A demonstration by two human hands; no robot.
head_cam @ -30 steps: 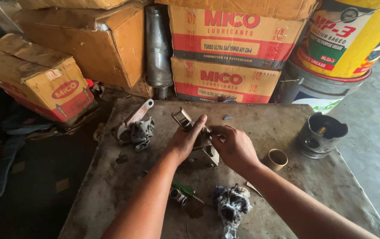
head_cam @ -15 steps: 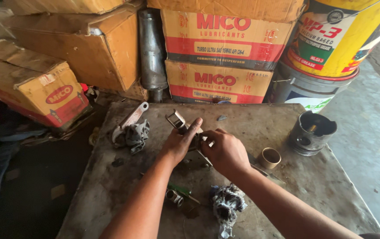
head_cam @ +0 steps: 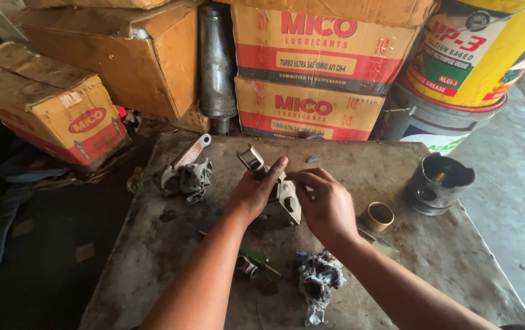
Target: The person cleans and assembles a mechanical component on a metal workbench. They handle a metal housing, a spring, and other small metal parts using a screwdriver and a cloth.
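A grey metal engine part [head_cam: 287, 194], flat-sided with a square-ended piece sticking out toward the boxes, sits at the middle of a dirty stone slab [head_cam: 397, 244]. My left hand [head_cam: 255, 192] grips it from the left, thumb stretched along its top. On its right side my right hand [head_cam: 326, 205] holds it, fingers curled over the edge. A greasy rag [head_cam: 317, 280] lies just below my right wrist, and a small green-handled tool [head_cam: 251, 255] lies under my left forearm.
A metal lever resting on a grey rag [head_cam: 186, 174] lies at the left. At the right stand a piston [head_cam: 436, 183] and a small brass ring [head_cam: 377, 216]. Behind the slab are cardboard boxes [head_cam: 311, 110], a dark cylinder [head_cam: 216, 67] and yellow pails [head_cam: 476, 55].
Both hands have stayed on the metal part and shifted only slightly around it. The camera's view has drifted a little, so the slab sits lower in frame.
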